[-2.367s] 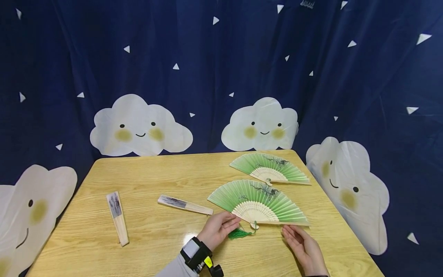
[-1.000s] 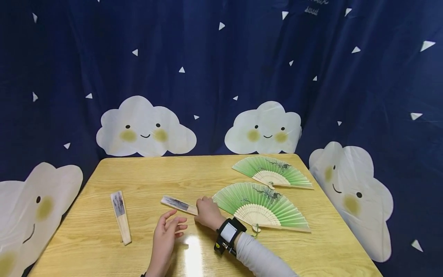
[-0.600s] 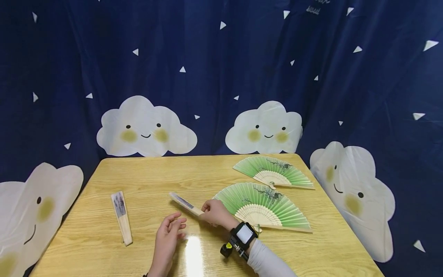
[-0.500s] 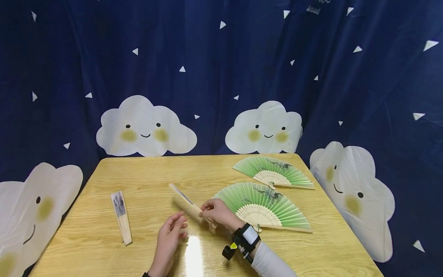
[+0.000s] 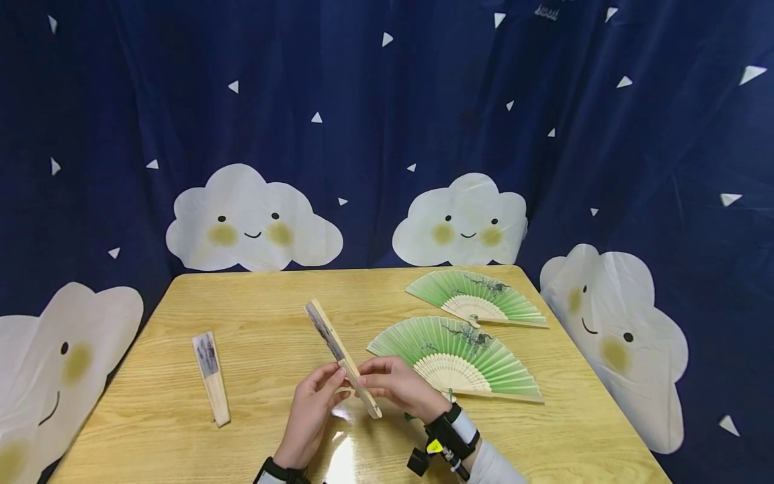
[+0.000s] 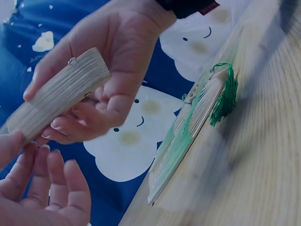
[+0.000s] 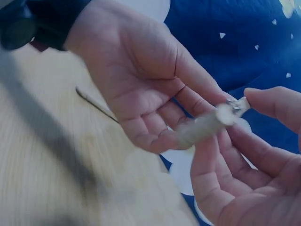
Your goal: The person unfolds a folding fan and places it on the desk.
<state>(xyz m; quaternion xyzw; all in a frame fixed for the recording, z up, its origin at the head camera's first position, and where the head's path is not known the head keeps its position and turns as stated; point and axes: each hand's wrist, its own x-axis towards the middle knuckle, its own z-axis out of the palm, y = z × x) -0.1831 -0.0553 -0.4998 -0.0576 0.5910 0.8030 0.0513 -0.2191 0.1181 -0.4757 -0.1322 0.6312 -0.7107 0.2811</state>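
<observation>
A folded hand fan (image 5: 331, 335) with a pale wooden handle and a grey, dark-patterned strip is held up, tilted, above the middle of the table. My left hand (image 5: 310, 411) pinches its handle from the left, thumb lying on the side. From the right, the thumb and fingers of my right hand (image 5: 408, 388) grip the same handle nearer its lower end. Seen in the left wrist view, the fan's slatted end (image 6: 70, 89) lies across the right palm. The right wrist view shows its handle end (image 7: 211, 125) between both hands, somewhat blurred.
Another folded fan (image 5: 211, 380) lies on the left of the wooden table (image 5: 254, 302). Two spread green fans, one near (image 5: 453, 356) and one far (image 5: 478, 296), lie on the right. The left wrist view shows a green tassel (image 6: 225, 99). Behind hangs a dark blue curtain (image 5: 363, 101).
My right hand first left the near green fan, then picked the folded fan up from the table and tilted it upright. My left hand has now come onto its handle.
</observation>
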